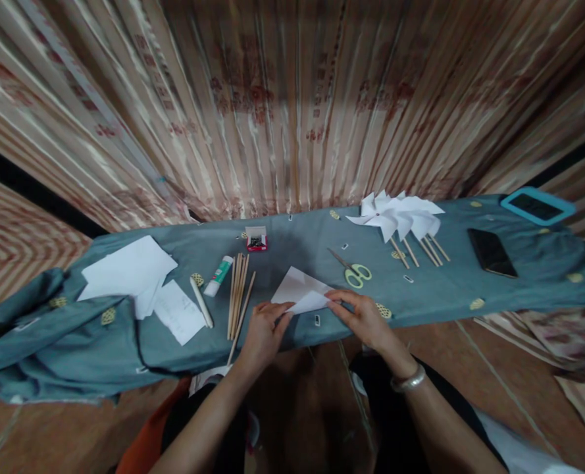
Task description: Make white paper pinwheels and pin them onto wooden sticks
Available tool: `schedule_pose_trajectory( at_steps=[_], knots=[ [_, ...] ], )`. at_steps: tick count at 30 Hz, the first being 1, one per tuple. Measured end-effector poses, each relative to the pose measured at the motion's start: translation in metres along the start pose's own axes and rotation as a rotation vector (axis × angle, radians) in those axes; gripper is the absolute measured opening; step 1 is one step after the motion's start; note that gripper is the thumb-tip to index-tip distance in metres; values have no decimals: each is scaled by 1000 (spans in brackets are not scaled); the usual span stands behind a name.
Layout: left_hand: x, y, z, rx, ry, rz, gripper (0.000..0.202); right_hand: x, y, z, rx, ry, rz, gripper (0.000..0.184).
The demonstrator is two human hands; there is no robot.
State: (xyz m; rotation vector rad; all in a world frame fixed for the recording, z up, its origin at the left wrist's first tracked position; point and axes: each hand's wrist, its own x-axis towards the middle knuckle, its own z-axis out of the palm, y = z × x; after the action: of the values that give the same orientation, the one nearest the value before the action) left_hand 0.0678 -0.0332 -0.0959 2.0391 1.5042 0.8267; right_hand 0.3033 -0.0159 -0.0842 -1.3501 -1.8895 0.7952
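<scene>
A sheet of white paper [302, 289], partly folded over, lies near the front edge of the cloth-covered table. At its left corner my left hand [267, 329] pinches the paper between thumb and fingers. My right hand [358, 317], with a silver bangle on the wrist, grips the right corner the same way. Scissors [355, 274] with pale green handles rest just beyond my right hand. Left of the paper are several thin wooden sticks [237, 289], a glue stick [219, 276] and a small red box [256, 239] of dark little pieces.
Several white paper pinwheels [395, 214] on sticks lie at the back right. Beyond them are a black phone [492, 252] and a blue-framed tablet [537, 205]. White sheets [129, 270], a marked paper [179, 313] and a white pen [201, 303] lie left. A curtain [292, 118] hangs behind.
</scene>
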Motion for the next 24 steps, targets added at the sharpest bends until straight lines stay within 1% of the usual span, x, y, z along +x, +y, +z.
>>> schedule_pose_trajectory(
  at_steps=[3,5,7,9,11,13,15,17,20,24],
  knots=[
    [-2,-4,-2,-22,40,-75,38,16,-1,6,-75,51,36,13],
    [-3,-3,-5,-2,73,-72,47,27,0,13,-122,104,66,12],
    [-6,0,-6,80,112,18,48,36,1,20,-146,136,88,11],
    [-9,5,-3,187,121,140,43,41,2,27,-170,153,101,12],
    [-14,11,2,269,70,238,41,43,4,33,-204,175,111,12],
    [-19,16,9,332,-10,291,42,42,6,38,-229,205,113,13],
    [-23,19,16,376,-84,305,45,41,8,42,-231,230,107,15],
    [-26,20,21,406,-130,302,51,41,10,44,-222,256,109,15],
    [-28,17,24,439,-145,302,57,42,13,47,-208,292,120,14],
    [-27,14,25,450,-143,299,56,44,14,49,-208,309,109,16]
  ],
)
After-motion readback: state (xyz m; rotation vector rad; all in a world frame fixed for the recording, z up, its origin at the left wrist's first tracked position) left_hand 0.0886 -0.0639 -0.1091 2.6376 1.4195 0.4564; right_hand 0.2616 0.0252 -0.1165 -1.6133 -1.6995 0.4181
